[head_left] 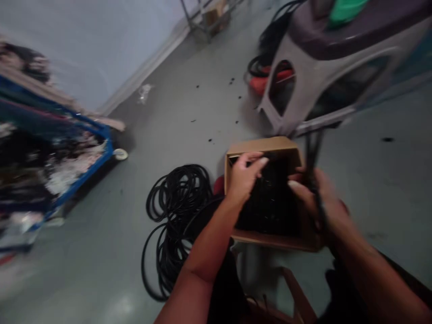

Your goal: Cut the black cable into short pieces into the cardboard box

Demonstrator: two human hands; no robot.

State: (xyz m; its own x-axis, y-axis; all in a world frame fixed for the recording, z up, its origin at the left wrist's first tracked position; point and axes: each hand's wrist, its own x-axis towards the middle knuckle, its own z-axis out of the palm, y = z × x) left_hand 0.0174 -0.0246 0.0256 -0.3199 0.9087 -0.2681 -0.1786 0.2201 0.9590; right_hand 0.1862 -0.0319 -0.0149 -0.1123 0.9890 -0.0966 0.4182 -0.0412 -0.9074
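My left hand is over the left side of an open cardboard box. Its thumb and fingers are pinched together, perhaps on a small dark piece that I cannot make out. Black contents lie inside the box, too dark to name. At the box's right side, my right hand is closed around a dark, long, two-pronged thing that sticks up past the fingers and is smeared by motion. The right thumb points toward the box's inside.
Coils of black cable or hose lie on the floor left of the box. A grey plastic stool stands beyond it, with a green thing on top. A blue-framed rack fills the left. Small dark scraps dot the floor.
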